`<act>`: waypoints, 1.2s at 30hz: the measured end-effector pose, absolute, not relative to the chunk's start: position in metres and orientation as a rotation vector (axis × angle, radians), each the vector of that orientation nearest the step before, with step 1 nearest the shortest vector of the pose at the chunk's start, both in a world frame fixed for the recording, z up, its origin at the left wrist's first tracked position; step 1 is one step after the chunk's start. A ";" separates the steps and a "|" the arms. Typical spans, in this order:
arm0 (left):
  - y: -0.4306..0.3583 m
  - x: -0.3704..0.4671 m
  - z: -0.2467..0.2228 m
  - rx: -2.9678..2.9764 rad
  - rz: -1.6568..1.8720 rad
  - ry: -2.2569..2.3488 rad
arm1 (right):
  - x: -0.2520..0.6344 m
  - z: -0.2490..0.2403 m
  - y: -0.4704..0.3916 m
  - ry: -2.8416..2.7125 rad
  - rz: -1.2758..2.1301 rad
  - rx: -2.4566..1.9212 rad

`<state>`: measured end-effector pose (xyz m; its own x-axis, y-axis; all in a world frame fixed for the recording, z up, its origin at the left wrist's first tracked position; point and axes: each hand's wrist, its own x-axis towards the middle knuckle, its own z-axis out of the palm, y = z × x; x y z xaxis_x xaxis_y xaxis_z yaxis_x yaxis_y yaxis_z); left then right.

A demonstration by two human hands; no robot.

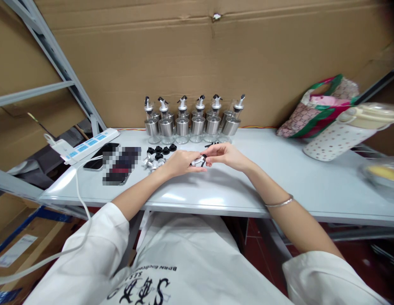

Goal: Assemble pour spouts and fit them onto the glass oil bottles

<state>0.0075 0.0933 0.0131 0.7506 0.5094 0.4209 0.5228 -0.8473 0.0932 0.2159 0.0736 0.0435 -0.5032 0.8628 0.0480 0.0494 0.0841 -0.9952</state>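
My left hand (181, 162) is closed around a white pourer spout (197, 162) with a black flap. The fingertips of my right hand (228, 155) pinch the black part at its right end. Just left of my left hand lies a pile of white spout pieces (149, 162), partly hidden by that hand and forearm. Several black stoppers (166, 150) sit behind the pile. A few small black pieces (211, 145) lie beyond my right hand's fingers.
Glass oil bottles (181, 127) with steel sleeves stand in rows at the back, the front ones topped with spouts. Two phones (120, 166) and a power strip (92, 146) with a cable are on the left. A spotted jug (339, 135) and a bag (311, 112) stand right.
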 end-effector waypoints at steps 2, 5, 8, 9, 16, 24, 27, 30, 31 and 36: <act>0.094 0.007 0.013 -2.910 -0.690 -0.846 | 0.215 0.042 0.073 -1.665 1.527 -0.887; 0.096 0.007 0.012 -2.911 -0.685 -0.828 | 0.214 0.042 0.073 -1.646 1.567 -0.860; 0.095 0.007 0.012 -2.901 -0.684 -0.830 | 0.213 0.041 0.073 -1.636 1.571 -0.863; 0.095 0.007 0.012 -2.896 -0.685 -0.833 | 0.213 0.041 0.073 -1.636 1.571 -0.869; 0.091 0.010 0.010 -2.882 -0.632 -0.823 | 0.213 0.037 0.077 -1.672 1.565 -0.927; 0.091 0.011 0.012 -2.886 -0.663 -0.845 | 0.214 0.041 0.075 -1.662 1.515 -0.932; 0.091 0.011 0.012 -2.908 -0.704 -0.846 | 0.216 0.044 0.075 -1.675 1.501 -0.938; 0.091 0.010 0.012 -2.941 -0.737 -0.826 | 0.217 0.046 0.074 -1.706 1.509 -0.918; 0.091 0.009 0.012 -2.953 -0.760 -0.839 | 0.216 0.046 0.074 -1.709 1.503 -0.909; 0.093 0.006 0.015 -2.992 -0.906 -1.017 | 0.216 0.047 0.073 -1.747 1.425 -0.912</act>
